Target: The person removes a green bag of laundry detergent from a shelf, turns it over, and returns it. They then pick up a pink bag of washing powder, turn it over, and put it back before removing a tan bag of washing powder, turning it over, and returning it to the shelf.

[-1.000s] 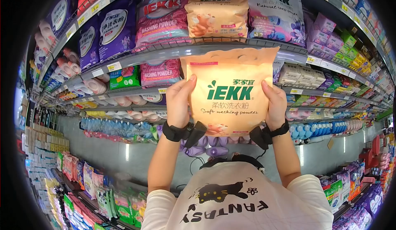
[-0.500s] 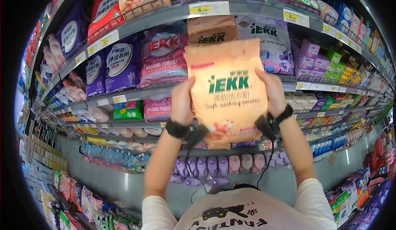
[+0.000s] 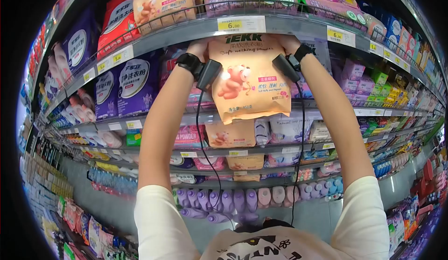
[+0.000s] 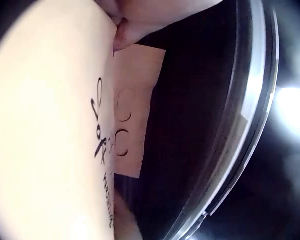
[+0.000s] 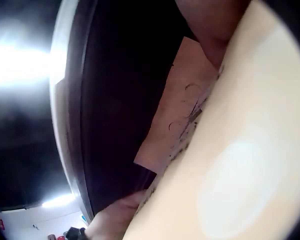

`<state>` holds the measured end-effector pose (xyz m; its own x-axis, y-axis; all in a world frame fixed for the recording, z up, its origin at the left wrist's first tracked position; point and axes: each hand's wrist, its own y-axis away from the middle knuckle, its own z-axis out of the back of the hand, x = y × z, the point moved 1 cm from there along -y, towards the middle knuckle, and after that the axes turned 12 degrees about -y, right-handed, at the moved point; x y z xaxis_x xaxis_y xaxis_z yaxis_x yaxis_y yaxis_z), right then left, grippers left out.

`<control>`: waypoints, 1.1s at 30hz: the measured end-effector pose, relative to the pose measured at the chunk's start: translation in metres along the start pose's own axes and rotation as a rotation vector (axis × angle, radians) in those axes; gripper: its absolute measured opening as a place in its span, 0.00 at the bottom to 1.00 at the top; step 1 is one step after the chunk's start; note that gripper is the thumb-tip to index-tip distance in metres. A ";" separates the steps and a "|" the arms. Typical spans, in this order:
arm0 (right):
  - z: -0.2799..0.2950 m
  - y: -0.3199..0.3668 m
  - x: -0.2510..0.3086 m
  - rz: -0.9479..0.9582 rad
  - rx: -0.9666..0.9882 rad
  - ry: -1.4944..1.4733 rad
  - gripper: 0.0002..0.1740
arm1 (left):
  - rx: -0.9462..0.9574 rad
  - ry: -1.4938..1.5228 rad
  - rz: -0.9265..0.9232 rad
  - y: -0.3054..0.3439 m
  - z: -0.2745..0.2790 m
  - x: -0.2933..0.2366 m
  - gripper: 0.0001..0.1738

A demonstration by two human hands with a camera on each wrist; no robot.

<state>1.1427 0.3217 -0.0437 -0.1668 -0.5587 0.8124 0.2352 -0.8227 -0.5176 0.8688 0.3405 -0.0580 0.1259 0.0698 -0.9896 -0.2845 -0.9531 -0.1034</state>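
Observation:
A peach-coloured bag of soft washing powder [image 3: 252,80] is held between both hands at the middle shelf level, its top under the shelf above and its lower end toward me. My left hand [image 3: 198,49] grips the bag's left side, partly hidden by the shelf edge. On the opposite side my right hand [image 3: 288,44] grips it, its fingers mostly hidden too. In the left wrist view the bag's printed front [image 4: 45,125] fills the left, with its top flap [image 4: 140,110] jutting into the dark shelf space. The right wrist view shows the same flap [image 5: 177,100] between the hands.
Just above the hands runs a shelf edge [image 3: 186,30] with a price tag [image 3: 241,24]. Purple washing powder bags [image 3: 135,82] stand to the left, small boxes [image 3: 352,71] to the right. Lower shelves hold more bags, and purple bottles [image 3: 238,199] line the bottom.
Both hands have carried the washing powder bag from in front of my chest forward to the shelf, its top now under the shelf above. The arms are stretched out and the view has shifted.

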 end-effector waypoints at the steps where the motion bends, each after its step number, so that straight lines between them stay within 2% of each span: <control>1: 0.005 -0.006 -0.002 0.022 0.015 0.068 0.17 | 0.056 -0.021 -0.001 -0.022 0.013 0.005 0.18; 12: 0.041 -0.031 -0.002 -0.067 -0.073 0.015 0.25 | 0.047 -0.247 -0.048 -0.051 0.057 -0.019 0.21; 20: 0.052 -0.025 0.006 -0.092 -0.133 -0.092 0.32 | -0.012 -0.330 -0.117 -0.081 0.063 -0.021 0.23; 22: 0.049 -0.007 0.014 -0.152 -0.148 -0.224 0.34 | -0.030 -0.356 -0.149 -0.087 0.061 -0.017 0.24; 25: 0.029 0.043 0.024 -0.380 -0.109 -0.584 0.37 | -0.058 -0.384 -0.204 -0.096 0.060 -0.012 0.25; 26: 0.016 0.058 0.024 -0.397 -0.081 -0.579 0.38 | -0.073 -0.396 -0.230 -0.097 0.059 -0.010 0.26; 27: 0.004 0.070 0.023 -0.336 -0.040 -0.478 0.39 | -0.088 -0.411 -0.262 -0.097 0.058 -0.010 0.26; 29: -0.025 0.080 0.018 0.039 0.020 0.061 0.47 | -0.126 -0.451 -0.328 -0.094 0.057 -0.008 0.27; 30: -0.037 0.080 0.015 -0.001 -0.067 0.054 0.51 | -0.148 -0.480 -0.366 -0.091 0.056 -0.007 0.27; 31: -0.040 0.081 0.016 0.006 -0.126 0.111 0.50 | -0.172 -0.509 -0.402 -0.085 0.054 -0.004 0.27; 33: -0.044 0.081 0.018 0.013 -0.114 0.034 0.49 | -0.224 -0.571 -0.503 -0.065 0.046 -0.008 0.28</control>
<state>1.1164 0.2399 -0.0827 -0.1972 -0.5708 0.7971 0.1270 -0.8211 -0.5565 0.8431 0.4152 -0.0484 -0.3355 0.5907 -0.7338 -0.1177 -0.7991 -0.5895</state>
